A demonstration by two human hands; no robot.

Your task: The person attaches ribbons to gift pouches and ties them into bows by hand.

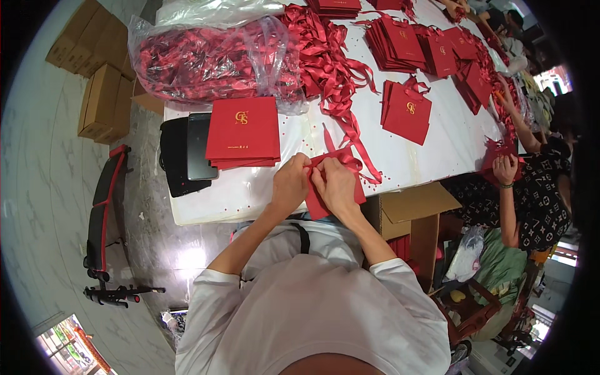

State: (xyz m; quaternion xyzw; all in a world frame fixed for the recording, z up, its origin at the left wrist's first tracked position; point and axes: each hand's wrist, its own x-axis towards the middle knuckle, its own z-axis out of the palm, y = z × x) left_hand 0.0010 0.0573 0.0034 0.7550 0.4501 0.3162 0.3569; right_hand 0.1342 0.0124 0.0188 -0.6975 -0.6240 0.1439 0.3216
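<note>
Fingers of left hand (290,184) and right hand (338,187) pinch a red bag (317,206), likely half-ribboned; ribboned bags (405,115) at two o'clock look done, ribbonless stack (242,132) at ten remains.

Brown cartons (97,103), black-and-red bench (97,237), marbled wall (47,187); dark flat device (199,147), green cloth (502,255)

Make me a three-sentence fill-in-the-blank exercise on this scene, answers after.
The flat rectangular paper bag under the left hand and right hand is coloured ____.
The clear plastic sack on the white table is filled with red ____.
The open brown cardboard box stands on the person's ____ side.
Missing words: red; ribbons; right.
</note>
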